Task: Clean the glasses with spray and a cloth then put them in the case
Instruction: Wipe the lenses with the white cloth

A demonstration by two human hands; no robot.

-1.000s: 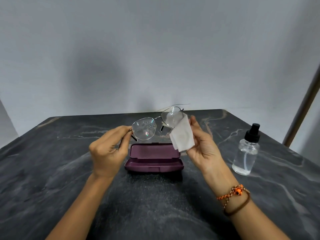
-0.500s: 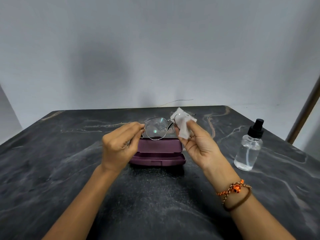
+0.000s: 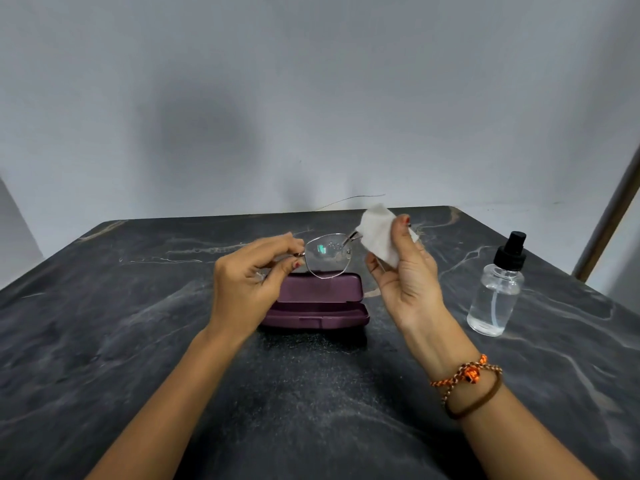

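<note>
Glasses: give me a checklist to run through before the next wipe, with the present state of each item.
1. Thin metal-framed glasses held firmly: ok, the left hand pinches the frame's left end.
2. White cleaning cloth on a lens: ok, the right hand holds it folded over the lens on the right.
3. Spray on the uncovered lens: ok, droplets show on it.
4. Covered lens clean: cannot tell, the cloth hides it.
5. Purple hard glasses case ready: ok, it lies open on the dark marbled table below the glasses.
6. Clear spray bottle with black pump top out of the way: ok, upright to the right of the right hand.
</note>
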